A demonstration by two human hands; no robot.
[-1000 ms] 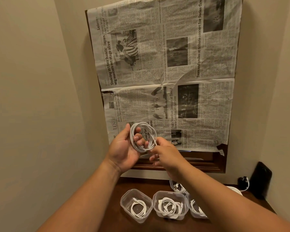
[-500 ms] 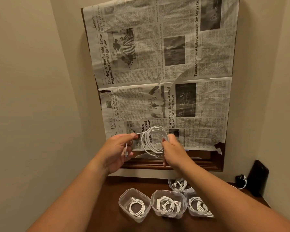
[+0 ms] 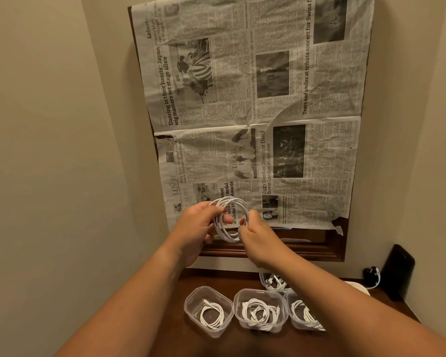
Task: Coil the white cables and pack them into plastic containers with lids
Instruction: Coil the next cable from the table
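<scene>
Cable coil (image 3: pixel 229 201) | left hand (image 3: pixel 195 228), right hand (image 3: pixel 258 235): grip clamped on it | wooden table (image 3: pixel 281 341) | newspaper (image 3: pixel 255 112)

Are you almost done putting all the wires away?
About halfway, it seems. Four tubs already hold coiled cables. One more cable is looped in a coil, gripped by the left hand and the right hand. It has yet to go into a tub, and no tub has a lid on.
</scene>
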